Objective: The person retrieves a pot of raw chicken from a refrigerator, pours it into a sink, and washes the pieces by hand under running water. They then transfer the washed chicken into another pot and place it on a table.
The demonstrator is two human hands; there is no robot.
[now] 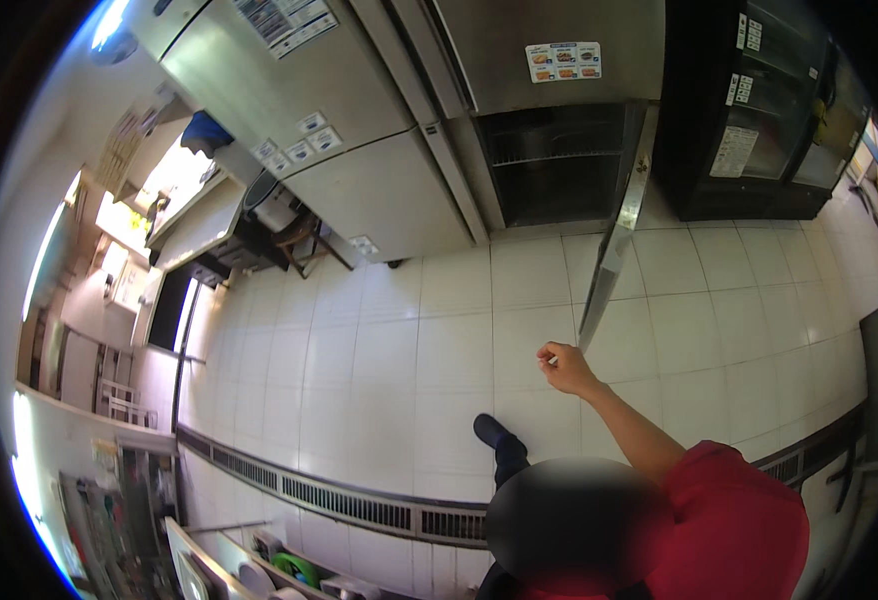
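Observation:
My right hand [568, 367], at the end of a bare forearm and a red sleeve, is loosely curled beside the free end of an open refrigerator door [610, 266]. Nothing can be made out between its fingers, and whether it touches the door cannot be told. Behind the door's hinge side, the lower compartment [555, 172] of a steel refrigerator stands open, dark inside, with a wire shelf. My left hand is out of view. A dark shoe [490, 431] rests on the tiled floor [454, 337], and a blurred dark patch covers part of the body.
A steel two-door refrigerator [379, 187] stands left of the open one, and a black glass-door display fridge [754, 112] to the right. A wooden stool [310, 241] bears a metal pot [272, 204]. A floor drain grate [334, 499] runs along the lower side. Shelving [214, 551] holds dishes at lower left.

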